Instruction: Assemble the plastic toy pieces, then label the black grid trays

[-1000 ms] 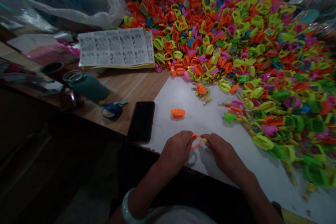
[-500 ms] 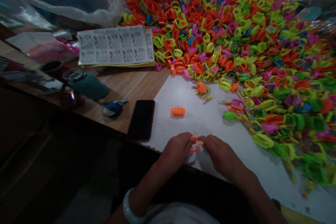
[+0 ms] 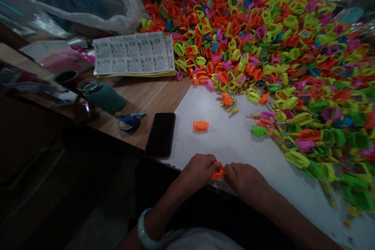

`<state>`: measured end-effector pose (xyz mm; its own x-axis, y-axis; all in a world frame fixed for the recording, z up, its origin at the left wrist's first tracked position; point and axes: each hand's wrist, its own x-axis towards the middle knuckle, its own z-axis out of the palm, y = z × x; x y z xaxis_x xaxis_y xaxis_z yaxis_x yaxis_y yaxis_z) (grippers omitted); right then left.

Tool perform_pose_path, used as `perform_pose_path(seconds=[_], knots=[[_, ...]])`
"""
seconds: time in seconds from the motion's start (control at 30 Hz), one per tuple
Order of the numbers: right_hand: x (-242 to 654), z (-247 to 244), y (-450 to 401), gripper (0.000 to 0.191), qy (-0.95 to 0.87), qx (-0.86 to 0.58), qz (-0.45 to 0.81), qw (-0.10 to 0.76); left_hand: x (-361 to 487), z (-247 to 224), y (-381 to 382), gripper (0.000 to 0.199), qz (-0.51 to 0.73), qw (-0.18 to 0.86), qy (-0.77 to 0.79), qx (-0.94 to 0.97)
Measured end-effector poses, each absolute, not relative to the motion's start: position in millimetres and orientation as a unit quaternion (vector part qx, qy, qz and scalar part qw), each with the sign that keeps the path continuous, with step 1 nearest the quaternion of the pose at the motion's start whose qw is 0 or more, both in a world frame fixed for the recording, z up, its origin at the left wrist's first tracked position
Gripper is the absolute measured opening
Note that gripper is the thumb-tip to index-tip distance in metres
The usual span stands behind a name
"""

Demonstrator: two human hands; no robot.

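Observation:
My left hand is closed round an orange plastic ring-shaped piece near the table's front edge. Right beside it, my right hand has its fingers pressed together against the right side of that piece; anything small between those fingertips is hidden. Another orange piece lies by itself on the white sheet, beyond my hands. Farther off, one more orange piece rests among small yellow patterned sticks.
A large heap of bright plastic pieces covers the back and right. On the left are a black phone, a teal bottle, a blue item, printed sheets and a plastic bag.
Both hands have moved slightly down towards the table's front edge with the orange piece, which has turned. The whole view has shifted a little.

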<state>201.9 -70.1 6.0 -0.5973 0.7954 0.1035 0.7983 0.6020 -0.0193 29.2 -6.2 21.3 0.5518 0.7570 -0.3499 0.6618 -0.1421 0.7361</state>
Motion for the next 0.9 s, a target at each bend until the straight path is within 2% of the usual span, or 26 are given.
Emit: perform_pose_path(seconds=[0.13,0.23,0.27,0.33,0.4,0.47,0.5,0.57,0.67,0.8,0.9], knots=[[215.4,-0.9,-72.4,0.015,-0.866,-0.486,-0.033,0.107,34.7,24.5,-2.7,0.039,0.063,0.522,0.442,0.727],[252.1,9.3,-72.9,0.015,-0.797,-0.576,-0.082,0.163,32.8,31.3,7.3,0.040,0.159,0.523,0.444,0.710],[267.9,15.7,-72.1,0.020,-0.751,-0.623,-0.120,0.181,30.0,31.9,13.2,0.038,0.207,0.482,0.468,0.711],[296.7,28.8,-67.3,0.045,-0.640,-0.710,-0.213,0.203,22.9,29.0,28.2,0.033,0.291,0.353,0.532,0.713],[312.1,37.0,-55.1,0.059,-0.561,-0.754,-0.269,0.211,16.9,20.7,44.5,0.034,0.317,0.234,0.586,0.708],[308.0,35.8,-32.7,0.046,-0.577,-0.747,-0.237,0.231,15.2,10.2,57.3,0.036,0.293,0.178,0.609,0.715],[299.4,31.8,-17.6,0.037,-0.606,-0.732,-0.194,0.243,16.3,5.3,61.2,0.035,0.278,0.169,0.610,0.723],[275.1,19.7,17.4,0.031,-0.664,-0.700,-0.080,0.250,20.3,-2.2,63.2,0.029,0.260,0.173,0.599,0.737],[240.8,1.3,67.4,0.025,-0.674,-0.706,0.024,0.214,24.3,-6.1,55.2,0.021,0.269,0.198,0.578,0.744],[228.1,-9.7,96.2,0.016,-0.653,-0.721,0.049,0.224,16.8,-5.6,41.8,0.017,0.293,0.270,0.548,0.735],[234.4,-8.9,85.9,0.021,-0.649,-0.717,0.077,0.241,8.7,-6.3,35.9,0.018,0.323,0.342,0.524,0.710]])
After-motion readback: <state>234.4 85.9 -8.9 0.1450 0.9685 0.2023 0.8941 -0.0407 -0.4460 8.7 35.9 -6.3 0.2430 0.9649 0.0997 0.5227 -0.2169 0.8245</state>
